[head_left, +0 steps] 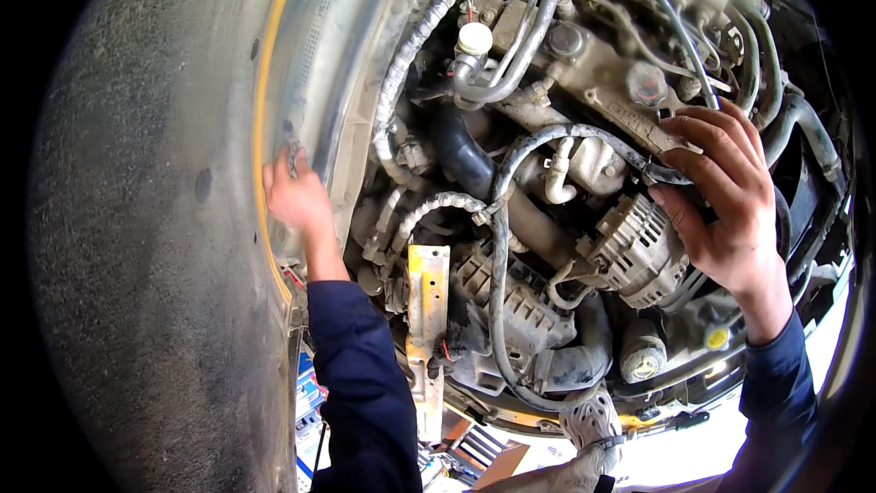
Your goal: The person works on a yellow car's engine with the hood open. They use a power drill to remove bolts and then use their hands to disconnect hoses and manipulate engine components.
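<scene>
My left hand (299, 196) is closed at the metal ledge beside the yellow-edged panel (164, 219). Its fingertips pinch at a small spot there, and whatever they hold is too small to make out. Over the engine (602, 82), my right hand (730, 192) curls its thumb and fingers around a grey wrapped cable loom (630, 153). The loom arches from the middle of the engine bay to that hand. A small dark square piece (664, 114) shows at one of the right fingertips. Past this hand, a thin dark rod (675, 18) slants down toward the fingers.
Below the loom sits a dusty alternator (639, 251). A yellow-and-white metal bracket (427, 329) stands near my left forearm. A white-capped pipe fitting (474, 38), a black hose (461, 151) and a round-capped reservoir (643, 356) crowd the bay. Bundled pale cord (593, 420) hangs at the near edge.
</scene>
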The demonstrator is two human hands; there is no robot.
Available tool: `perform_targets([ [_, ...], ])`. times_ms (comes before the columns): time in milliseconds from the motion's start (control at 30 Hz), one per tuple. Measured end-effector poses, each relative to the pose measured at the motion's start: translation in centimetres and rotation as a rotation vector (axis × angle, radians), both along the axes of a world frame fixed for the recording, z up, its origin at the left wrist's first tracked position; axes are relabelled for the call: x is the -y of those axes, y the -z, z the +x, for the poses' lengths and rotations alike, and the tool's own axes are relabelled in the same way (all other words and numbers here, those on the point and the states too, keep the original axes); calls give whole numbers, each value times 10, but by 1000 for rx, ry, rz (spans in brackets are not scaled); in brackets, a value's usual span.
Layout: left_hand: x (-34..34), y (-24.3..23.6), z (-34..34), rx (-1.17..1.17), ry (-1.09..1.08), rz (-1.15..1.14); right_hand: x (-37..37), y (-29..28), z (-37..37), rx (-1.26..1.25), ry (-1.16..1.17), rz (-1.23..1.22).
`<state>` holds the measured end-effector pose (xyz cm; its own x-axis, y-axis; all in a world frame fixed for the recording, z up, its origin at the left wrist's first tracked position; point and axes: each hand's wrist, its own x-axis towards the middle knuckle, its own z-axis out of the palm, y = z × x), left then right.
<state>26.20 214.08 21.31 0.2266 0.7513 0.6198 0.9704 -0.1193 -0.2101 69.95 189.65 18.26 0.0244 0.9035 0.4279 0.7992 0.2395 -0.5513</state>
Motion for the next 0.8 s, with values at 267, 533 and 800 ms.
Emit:
perform_targets([
  [267, -11, 3, 2, -9, -105, -50, -7, -3, 0, -48, -46, -2],
  [533, 62, 0, 13, 234, 149, -83, 2, 1, -29, -395, -51, -2],
  [800, 282, 42, 151, 1856, 57, -1301, 59, 4, -98, -900, 109, -561],
])
